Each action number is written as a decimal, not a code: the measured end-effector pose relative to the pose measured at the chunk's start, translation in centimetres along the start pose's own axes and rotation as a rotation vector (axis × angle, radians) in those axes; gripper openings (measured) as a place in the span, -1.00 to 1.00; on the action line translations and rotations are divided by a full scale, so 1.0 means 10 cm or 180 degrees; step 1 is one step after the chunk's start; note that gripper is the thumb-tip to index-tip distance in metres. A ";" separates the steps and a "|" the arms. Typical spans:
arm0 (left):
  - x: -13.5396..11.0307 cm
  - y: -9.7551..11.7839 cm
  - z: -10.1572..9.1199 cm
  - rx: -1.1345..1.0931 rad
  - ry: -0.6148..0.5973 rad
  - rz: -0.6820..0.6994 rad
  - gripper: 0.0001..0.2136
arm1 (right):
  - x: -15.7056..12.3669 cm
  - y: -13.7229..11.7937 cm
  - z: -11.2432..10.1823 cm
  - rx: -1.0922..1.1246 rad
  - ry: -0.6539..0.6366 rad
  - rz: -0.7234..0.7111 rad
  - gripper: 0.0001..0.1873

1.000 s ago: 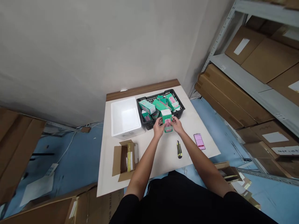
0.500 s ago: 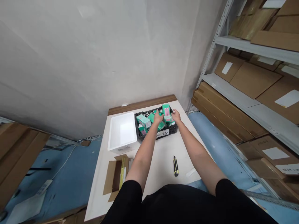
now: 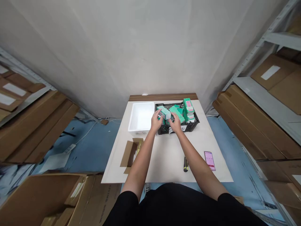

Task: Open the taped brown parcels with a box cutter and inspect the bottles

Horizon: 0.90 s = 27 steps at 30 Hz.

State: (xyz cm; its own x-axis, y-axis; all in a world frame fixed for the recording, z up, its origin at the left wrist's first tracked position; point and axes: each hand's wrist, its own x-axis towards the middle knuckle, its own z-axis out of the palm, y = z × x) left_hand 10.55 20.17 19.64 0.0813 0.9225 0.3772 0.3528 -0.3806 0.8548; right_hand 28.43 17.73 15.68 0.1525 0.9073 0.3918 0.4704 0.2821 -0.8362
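My left hand (image 3: 156, 121) is at the left part of a black plastic crate (image 3: 193, 126), its fingers curled on the left end of a green-and-white small box (image 3: 165, 112). My right hand (image 3: 176, 123) grips the same box near its right end, thumb and fingers bent. The box lies tilted at the crate's top, so its underside is hidden. Several similar green boxes fill the crate around it. One green box with a pink panel (image 3: 188, 105) rests on top at the crate's right end. A white paper label (image 3: 182, 128) is on the crate's front.
A white foam box (image 3: 141, 115) stands left of the crate. Nearer lies an open cardboard box (image 3: 127, 153) with yellow tape. A utility knife (image 3: 186, 165) and a lit phone (image 3: 209, 160) lie on the white table (image 3: 162, 163). Shelves with cartons (image 3: 249, 122) flank both sides.
My view has turned left. Both hands have left the pink-panelled box at the crate's right end and moved to a green-and-white box at the left. The phone now shows.
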 end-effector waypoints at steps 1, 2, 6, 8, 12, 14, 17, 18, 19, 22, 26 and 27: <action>-0.11 -0.04 -0.18 0.0027 0.0042 -0.0020 -0.50 | -0.07 -0.09 0.13 0.0002 -0.0062 -0.0055 -0.41; -0.22 -0.09 -0.37 0.0056 0.0080 -0.0063 -0.51 | -0.15 -0.18 0.26 0.0002 -0.0115 -0.0101 -0.41; -0.73 -0.40 -1.15 0.0160 0.0134 -0.0328 -0.51 | -0.48 -0.59 0.90 0.0050 -0.0356 -0.0174 -0.40; -1.01 -0.61 -1.54 0.0196 0.0113 -0.0457 -0.50 | -0.69 -0.79 1.27 0.0125 -0.0546 -0.0160 -0.38; -1.60 -1.10 -2.20 0.0219 -0.0237 -0.0874 -0.56 | -1.22 -1.08 2.02 0.0218 -0.0950 -0.0075 -0.37; -1.94 -1.33 -2.42 0.0315 -0.0703 -0.1141 -0.60 | -1.54 -1.13 2.31 0.0146 -0.1176 -0.0003 -0.39; -2.46 -1.59 -2.60 0.0709 -0.1505 -0.1330 -0.55 | -2.07 -1.10 2.53 -0.0216 -0.1674 0.0131 -0.47; -2.62 -1.66 -2.61 0.0855 -0.1709 -0.1344 -0.47 | -2.24 -1.06 2.54 -0.0409 -0.1879 0.0194 -0.51; -2.78 -1.71 -2.61 0.0979 -0.1879 -0.1349 -0.37 | -2.41 -1.02 2.52 -0.0636 -0.2079 0.0276 -0.56; -3.16 -1.85 -2.53 0.1163 -0.2191 -0.1299 -0.27 | -2.87 -0.85 2.36 -0.1318 -0.2419 0.0590 -0.65; -3.46 -1.95 -2.30 0.1284 -0.2119 -0.1364 -0.56 | -3.27 -0.67 2.12 -0.1975 -0.2099 0.0923 -0.49; -3.50 -1.95 -2.24 0.1326 -0.2095 -0.1435 -0.66 | -3.33 -0.65 2.08 -0.2123 -0.2020 0.1027 -0.38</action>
State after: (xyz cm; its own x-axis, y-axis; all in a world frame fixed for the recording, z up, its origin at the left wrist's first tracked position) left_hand -20.02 -6.14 -2.30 0.3256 0.8773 -0.3527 0.7794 -0.0379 0.6254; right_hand 2.26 -7.80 0.10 -0.0444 0.9644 -0.2608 0.9134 -0.0666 -0.4015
